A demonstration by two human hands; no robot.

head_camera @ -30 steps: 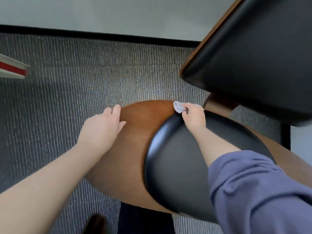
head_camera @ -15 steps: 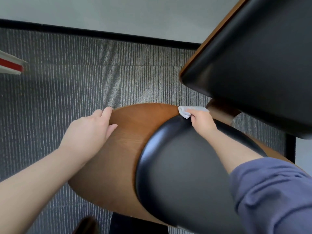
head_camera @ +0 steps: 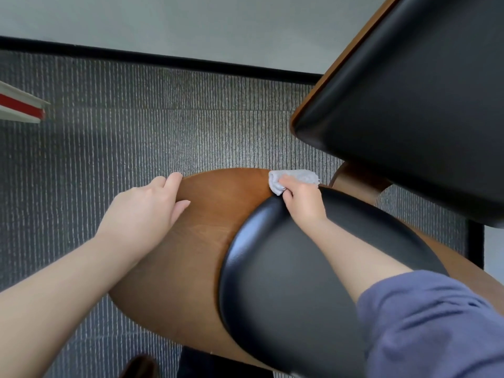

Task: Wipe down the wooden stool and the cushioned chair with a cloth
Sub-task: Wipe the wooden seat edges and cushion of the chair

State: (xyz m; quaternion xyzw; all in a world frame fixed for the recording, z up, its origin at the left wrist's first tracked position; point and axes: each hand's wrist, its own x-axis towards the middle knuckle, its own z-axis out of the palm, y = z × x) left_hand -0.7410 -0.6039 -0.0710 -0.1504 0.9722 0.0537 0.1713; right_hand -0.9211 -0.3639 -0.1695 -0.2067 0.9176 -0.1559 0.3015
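A brown wooden chair shell [head_camera: 196,257] carries a black cushioned seat pad [head_camera: 286,282] in the middle of the view. My left hand [head_camera: 147,208] grips the shell's far left rim, fingers curled over the edge. My right hand [head_camera: 304,200] pinches a small light grey cloth [head_camera: 293,177] at the far edge of the wood, just beyond the black pad. A second black cushioned panel [head_camera: 409,105] with a wooden edge fills the upper right.
Grey ribbed carpet [head_camera: 136,132] lies under the chair, ending at a black baseboard [head_camera: 163,57] and pale wall. A white and red object [head_camera: 19,107] pokes in at the left edge. A dark shoe [head_camera: 141,366] shows at the bottom.
My right hand has slid the cloth rightward along the far edge of the wood. My left hand has shifted left on the rim.
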